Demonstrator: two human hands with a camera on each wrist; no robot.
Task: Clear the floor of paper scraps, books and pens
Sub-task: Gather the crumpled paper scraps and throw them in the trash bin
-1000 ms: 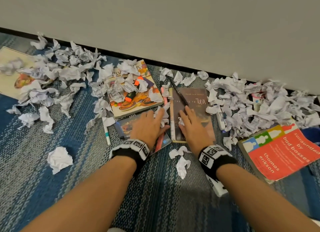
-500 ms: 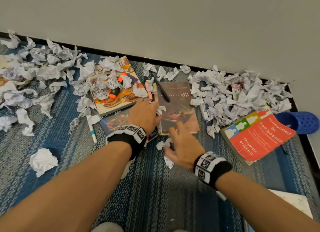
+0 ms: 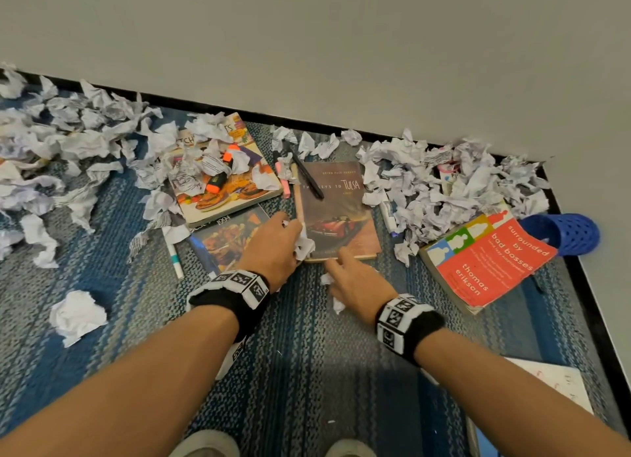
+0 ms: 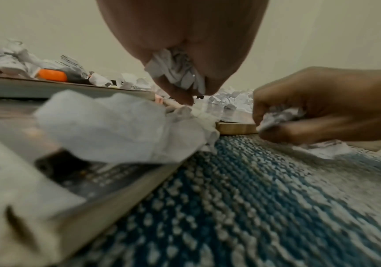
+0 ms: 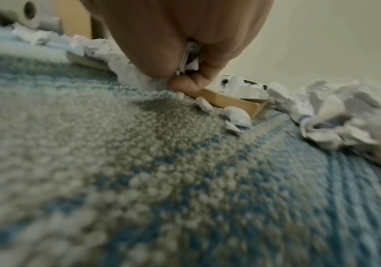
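My left hand (image 3: 290, 241) grips a crumpled paper scrap (image 4: 175, 72) at the near left corner of the brown book (image 3: 338, 210). My right hand (image 3: 336, 268) is low on the carpet at that book's near edge and pinches another scrap (image 5: 189, 59); more scraps (image 3: 338, 306) lie under it. A black pen (image 3: 307, 178) lies on the brown book. Beside it are a pink pen (image 3: 283, 183), a cookbook (image 3: 232, 197) strewn with scraps and an orange highlighter (image 3: 218, 183), and a darker book (image 3: 228, 238) partly under my left wrist.
Crumpled paper piles lie along the wall at left (image 3: 68, 149) and right (image 3: 444, 183). A red book (image 3: 485, 262) and a blue clog (image 3: 563, 233) sit at right. A white-teal pen (image 3: 174, 258) and a paper ball (image 3: 76, 315) lie at left. My shoes show below.
My right hand has slid off the brown book's cover to the scraps on the carpet in front of it. My left hand stayed at the book's corner with paper in its fingers.
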